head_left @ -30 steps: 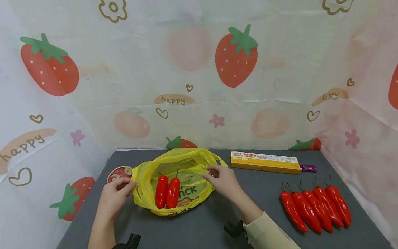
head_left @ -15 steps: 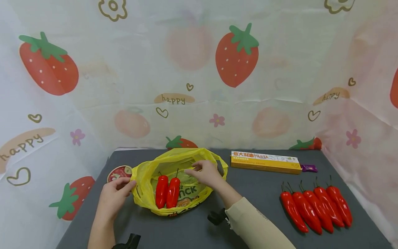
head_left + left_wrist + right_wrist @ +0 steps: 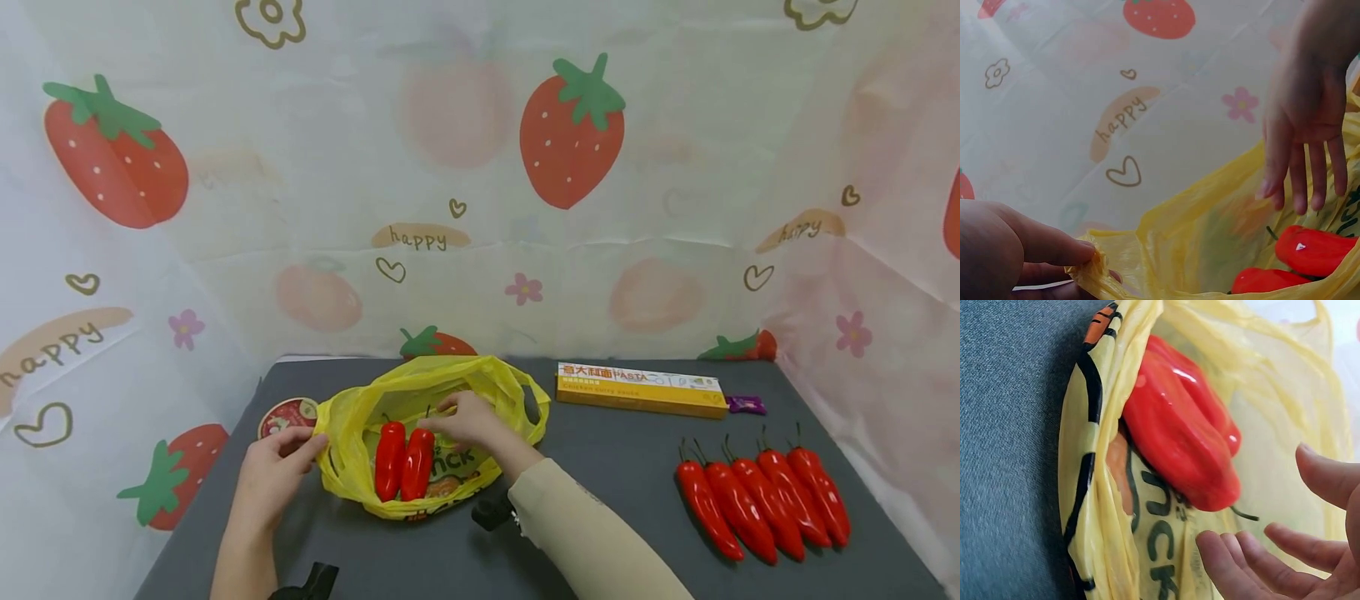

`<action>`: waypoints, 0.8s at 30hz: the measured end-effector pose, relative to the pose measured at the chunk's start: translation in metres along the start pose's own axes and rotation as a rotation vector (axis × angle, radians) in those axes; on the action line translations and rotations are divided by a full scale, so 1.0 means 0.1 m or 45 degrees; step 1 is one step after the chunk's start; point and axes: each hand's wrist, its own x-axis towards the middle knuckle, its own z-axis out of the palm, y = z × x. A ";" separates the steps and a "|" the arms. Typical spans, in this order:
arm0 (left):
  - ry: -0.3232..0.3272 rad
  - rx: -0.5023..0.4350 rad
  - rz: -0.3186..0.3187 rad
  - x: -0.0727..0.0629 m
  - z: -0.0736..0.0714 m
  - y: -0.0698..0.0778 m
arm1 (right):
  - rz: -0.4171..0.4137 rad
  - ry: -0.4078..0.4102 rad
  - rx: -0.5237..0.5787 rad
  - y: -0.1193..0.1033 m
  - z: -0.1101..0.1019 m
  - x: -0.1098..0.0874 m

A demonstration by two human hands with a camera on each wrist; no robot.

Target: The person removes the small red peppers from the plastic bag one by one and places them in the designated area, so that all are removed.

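Observation:
A yellow plastic bag (image 3: 345,454) with dark printing lies on the table, its mouth facing the person. Two glossy red chili peppers with green stems are inside it: a left pepper (image 3: 390,462) and a right pepper (image 3: 417,467). At the bag's left edge, my left hand (image 3: 273,475) pinches the rim; the left wrist view shows the plastic bunched between thumb and finger (image 3: 1054,247). My right hand (image 3: 476,425) reaches into the mouth, fingers extended and spread, close to the stem end of the right pepper. In the right wrist view its fingers (image 3: 1254,562) hold nothing.
Several more red chili peppers (image 3: 761,500) lie in a row at the right of the grey table (image 3: 600,475). Behind them are a yellow pasta box (image 3: 641,390) and a small purple packet (image 3: 746,405). A round red item (image 3: 288,415) sits behind the left hand.
My right hand has moved left from the bag's right rim, into the mouth, to the right pepper's stem end. The left hand keeps its hold on the rim.

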 end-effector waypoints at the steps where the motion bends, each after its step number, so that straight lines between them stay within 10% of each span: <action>1: 0.000 -0.002 0.001 0.00 0.00 0.00 | 0.016 -0.009 -0.003 0.00 0.02 0.01; 24: 0.002 -0.003 -0.002 -0.02 -0.01 0.03 | 0.078 -0.099 -0.176 0.02 0.31 0.01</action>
